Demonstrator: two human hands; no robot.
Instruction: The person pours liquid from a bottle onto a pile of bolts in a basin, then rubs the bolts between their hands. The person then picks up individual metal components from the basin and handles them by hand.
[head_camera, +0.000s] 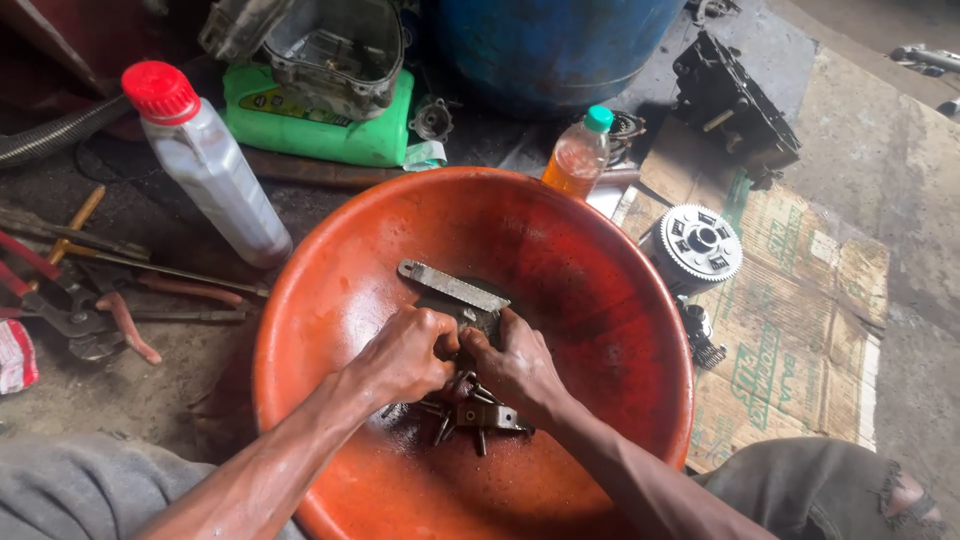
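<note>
In the middle of the orange basin (600, 300), both hands are bunched together over a small pile of greasy metal parts (470, 412). The left hand (405, 355) is curled tight, its fingers pressed together around something small I cannot make out; the right hand (520, 365) sits against it, fingers closed down on the same cluster, thumb touching the left knuckles. It looks like a cleaning or sorting step on the bolts and bracket lying at the basin's bottom, just nearer the person than the hands. A flat toothed metal bar (452, 285) rests in the basin just beyond the hands. Any next pick would need the fingers to loosen and separate one piece from the tangle, which looks slippery.

Outside the basin, a clear bottle with a red cap (215, 170) stands beyond its left rim, a small orange bottle with a green cap (578, 155) at its far rim, and a round clutch-like gear (700, 245) lies on cardboard (800, 330) to its right. Pliers and screwdrivers (90, 300) are scattered left of the basin. Nothing crowds the hands inside.
</note>
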